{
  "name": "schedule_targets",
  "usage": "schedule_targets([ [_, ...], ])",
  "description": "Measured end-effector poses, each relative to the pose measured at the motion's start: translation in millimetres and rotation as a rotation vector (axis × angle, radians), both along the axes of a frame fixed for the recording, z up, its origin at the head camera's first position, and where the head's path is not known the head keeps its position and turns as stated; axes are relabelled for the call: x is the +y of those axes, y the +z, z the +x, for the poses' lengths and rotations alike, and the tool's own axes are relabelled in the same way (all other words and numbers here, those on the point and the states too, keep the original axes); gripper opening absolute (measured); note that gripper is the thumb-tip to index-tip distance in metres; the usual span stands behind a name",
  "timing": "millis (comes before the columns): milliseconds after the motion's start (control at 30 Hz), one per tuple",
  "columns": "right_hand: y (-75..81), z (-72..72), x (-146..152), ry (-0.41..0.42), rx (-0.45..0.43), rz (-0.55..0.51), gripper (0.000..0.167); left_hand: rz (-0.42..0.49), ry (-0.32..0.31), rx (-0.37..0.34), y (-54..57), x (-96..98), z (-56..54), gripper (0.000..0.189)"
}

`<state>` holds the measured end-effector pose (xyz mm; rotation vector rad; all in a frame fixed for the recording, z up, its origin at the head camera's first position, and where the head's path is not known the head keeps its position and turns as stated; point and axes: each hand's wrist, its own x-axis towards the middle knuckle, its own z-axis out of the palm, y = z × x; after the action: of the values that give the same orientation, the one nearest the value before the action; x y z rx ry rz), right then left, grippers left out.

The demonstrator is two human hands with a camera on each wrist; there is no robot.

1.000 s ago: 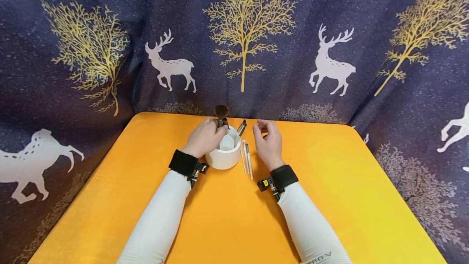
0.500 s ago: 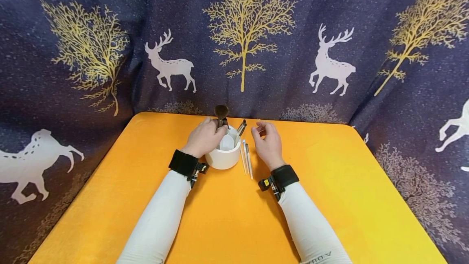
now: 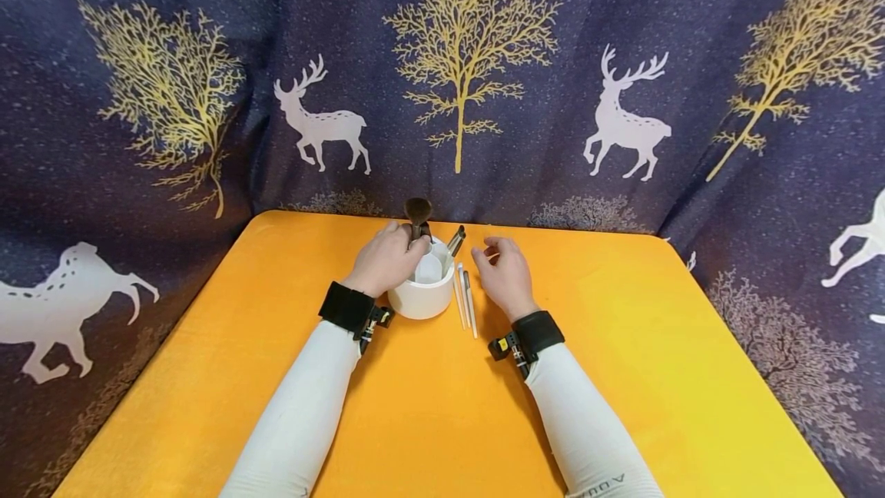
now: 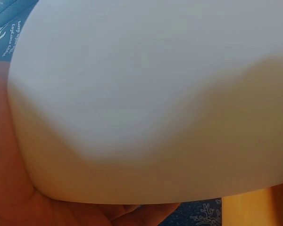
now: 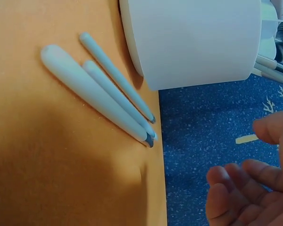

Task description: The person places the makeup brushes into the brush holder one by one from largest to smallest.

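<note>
A round white makeup brush holder [image 3: 420, 302] with inner dividers stands on the table. My left hand [image 3: 387, 258] grips its left side, the thumb at the rim; in the left wrist view, the blurred holder wall [image 4: 141, 94] covers most of the frame. A large dark-bristled makeup brush [image 3: 418, 210] rises from the holder beside that thumb, and smaller brushes [image 3: 456, 240] lean out at the right. My right hand [image 3: 506, 275] hovers right of the holder, fingers loosely curled, holding nothing. Between them, three slim pale-handled brushes [image 5: 92, 94] lie on the table.
The orange tabletop [image 3: 429, 406] ends at the back against a dark blue curtain [image 3: 525, 152] printed with deer and trees. A black wrist camera strap [image 3: 538, 335] sits on the right wrist, another strap [image 3: 347, 309] on the left.
My right hand has drawn back slightly toward me, and its fingers have curled a little more. The left hand, the holder and the brushes have stayed where they were.
</note>
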<state>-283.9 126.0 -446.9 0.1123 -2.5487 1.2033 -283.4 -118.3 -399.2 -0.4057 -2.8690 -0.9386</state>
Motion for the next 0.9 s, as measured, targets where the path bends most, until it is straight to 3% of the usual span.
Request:
schedule_targets([
  [900, -4.5, -0.1, 0.9, 0.068, -0.242, 0.194, 0.054, -0.008, 0.005, 0.005, 0.4, 0.0, 1.3, 0.047],
])
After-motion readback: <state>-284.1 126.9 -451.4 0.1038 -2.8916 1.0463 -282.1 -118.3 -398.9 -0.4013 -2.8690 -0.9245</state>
